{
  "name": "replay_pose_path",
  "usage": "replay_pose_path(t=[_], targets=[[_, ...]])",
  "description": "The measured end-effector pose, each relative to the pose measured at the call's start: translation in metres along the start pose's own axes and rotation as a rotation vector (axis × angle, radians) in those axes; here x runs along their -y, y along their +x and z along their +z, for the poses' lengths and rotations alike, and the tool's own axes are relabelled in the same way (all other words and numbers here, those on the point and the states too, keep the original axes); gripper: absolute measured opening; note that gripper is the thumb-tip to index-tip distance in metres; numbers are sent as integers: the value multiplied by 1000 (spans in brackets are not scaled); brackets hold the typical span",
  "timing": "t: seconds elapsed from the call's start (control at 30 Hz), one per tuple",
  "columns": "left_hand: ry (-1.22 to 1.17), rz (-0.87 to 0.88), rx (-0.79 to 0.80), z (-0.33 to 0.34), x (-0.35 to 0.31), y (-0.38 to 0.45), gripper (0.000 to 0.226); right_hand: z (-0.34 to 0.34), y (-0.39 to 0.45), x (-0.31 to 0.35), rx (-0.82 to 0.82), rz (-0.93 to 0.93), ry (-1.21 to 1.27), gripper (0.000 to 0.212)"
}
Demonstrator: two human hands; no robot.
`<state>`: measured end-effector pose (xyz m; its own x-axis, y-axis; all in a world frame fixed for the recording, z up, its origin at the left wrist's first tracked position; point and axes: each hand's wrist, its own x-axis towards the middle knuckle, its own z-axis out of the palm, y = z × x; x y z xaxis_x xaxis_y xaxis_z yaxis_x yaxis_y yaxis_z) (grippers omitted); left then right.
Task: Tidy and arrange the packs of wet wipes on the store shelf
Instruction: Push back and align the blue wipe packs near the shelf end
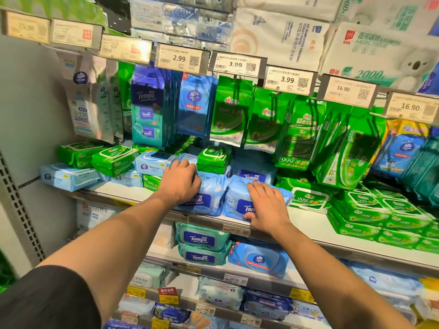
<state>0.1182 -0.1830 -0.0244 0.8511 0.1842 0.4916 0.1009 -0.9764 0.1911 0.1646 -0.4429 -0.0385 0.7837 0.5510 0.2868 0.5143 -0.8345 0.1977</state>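
- I'm looking at a shop aisle: tiered shelves (pixel 308 224) stocked with packs of wet wipes (pixel 114 160).
- Price tags (pixel 235 64) with barcodes run along the shelf edges.
- Small packs hang from hooks (pixel 234 79); bulk tissue bundles (pixel 280 36) sit above.

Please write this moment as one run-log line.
left hand: flat on left blue Tempo pack | right hand: flat on right blue Tempo pack | packs: side by side

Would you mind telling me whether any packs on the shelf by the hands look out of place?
Yes. A green pack sits alone atop the blue Tempo packs, away from the green stacks at either side. The light blue pack at far left is skewed and overhangs the shelf edge.
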Motion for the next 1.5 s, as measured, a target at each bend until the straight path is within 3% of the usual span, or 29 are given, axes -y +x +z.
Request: replay_pose_path(t=[0.27,0.73,1.5], targets=[[-30,40,0,-2,6,-3,25,4,17,-8,29,75,100,90],[-5,26,0,0,4,1,29,18,47,-17,23,37,136,89],[-30,37,54,-1,10,19,42,41,86,-33,-6,13,61,86]])
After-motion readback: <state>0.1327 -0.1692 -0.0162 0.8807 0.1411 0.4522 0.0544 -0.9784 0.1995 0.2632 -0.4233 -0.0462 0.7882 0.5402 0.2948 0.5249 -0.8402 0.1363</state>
